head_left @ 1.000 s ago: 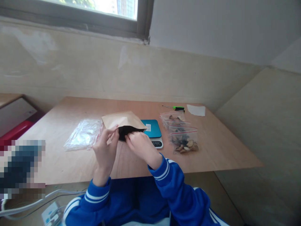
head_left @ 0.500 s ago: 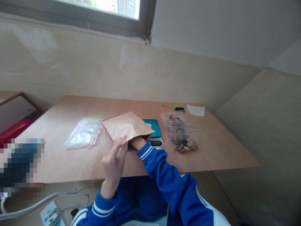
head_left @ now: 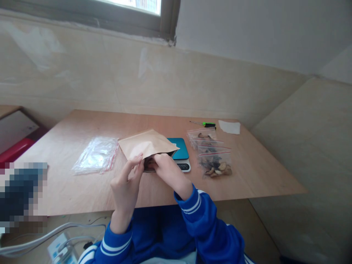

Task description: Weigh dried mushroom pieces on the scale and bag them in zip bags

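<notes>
A brown paper bag (head_left: 147, 143) lies tilted on the table with its dark mouth facing me. My left hand (head_left: 125, 183) pinches the left part of the bag's rim. My right hand (head_left: 167, 170) reaches into the mouth; its fingertips are hidden inside, so what they hold cannot be seen. Behind the bag's right side is a kitchen scale (head_left: 180, 150) with a teal top and a dark display. Zip bags (head_left: 216, 163) with dried mushroom-like pieces lie in a row to its right. Flat clear zip bags (head_left: 96, 154) are stacked to the left.
At the back right lie a green and black screwdriver (head_left: 207, 124) and a white piece of paper (head_left: 229, 127). A power strip (head_left: 62, 249) with white cables is below the table (head_left: 255, 172) at the lower left. A pixelated dark object covers the left edge.
My right hand has drawn partly out of the paper bag, so its back and wrist now show. My left hand has shifted slightly left, still at the rim. The view has moved a little.
</notes>
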Demonstrator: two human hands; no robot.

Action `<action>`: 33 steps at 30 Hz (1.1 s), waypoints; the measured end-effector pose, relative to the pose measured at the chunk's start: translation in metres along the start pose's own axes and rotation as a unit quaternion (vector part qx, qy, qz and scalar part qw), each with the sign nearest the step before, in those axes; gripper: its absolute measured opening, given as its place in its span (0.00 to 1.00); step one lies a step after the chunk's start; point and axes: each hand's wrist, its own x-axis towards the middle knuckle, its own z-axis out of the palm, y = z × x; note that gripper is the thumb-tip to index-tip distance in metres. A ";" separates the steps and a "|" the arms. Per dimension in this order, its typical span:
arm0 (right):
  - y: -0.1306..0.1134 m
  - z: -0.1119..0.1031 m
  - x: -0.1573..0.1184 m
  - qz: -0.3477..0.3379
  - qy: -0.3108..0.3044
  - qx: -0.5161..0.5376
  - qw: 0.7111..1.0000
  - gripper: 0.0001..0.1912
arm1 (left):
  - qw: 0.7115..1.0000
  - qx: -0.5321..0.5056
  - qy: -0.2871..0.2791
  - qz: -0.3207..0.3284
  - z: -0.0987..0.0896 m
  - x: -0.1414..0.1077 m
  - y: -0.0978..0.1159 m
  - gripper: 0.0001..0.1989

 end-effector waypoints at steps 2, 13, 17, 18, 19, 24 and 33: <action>-0.005 -0.011 -0.006 0.006 -0.024 0.001 1.000 0.11 | 1.000 -0.009 -0.007 -0.003 -0.001 0.004 0.001 0.07; 0.015 -0.028 -0.016 -0.073 0.126 0.162 0.976 0.05 | 1.000 -0.026 -0.011 -0.001 -0.001 0.020 0.013 0.05; 0.011 -0.040 -0.022 -0.048 0.180 0.248 0.951 0.06 | 0.999 -0.026 -0.010 -0.018 0.000 0.025 0.013 0.06; 0.012 -0.045 -0.024 -0.040 0.201 0.265 0.942 0.07 | 0.999 -0.029 -0.009 -0.026 0.000 0.027 0.013 0.06; 0.015 -0.050 -0.026 -0.031 0.223 0.276 0.934 0.08 | 0.999 -0.031 -0.006 -0.032 0.000 0.028 0.013 0.06; 0.054 -0.066 -0.029 0.049 0.323 0.218 0.920 0.10 | 0.999 -0.025 0.022 -0.035 -0.001 0.032 0.015 0.06; 0.125 -0.033 0.017 0.084 0.120 -0.077 0.986 0.07 | 0.998 -0.048 0.030 -0.040 -0.004 0.038 0.019 0.05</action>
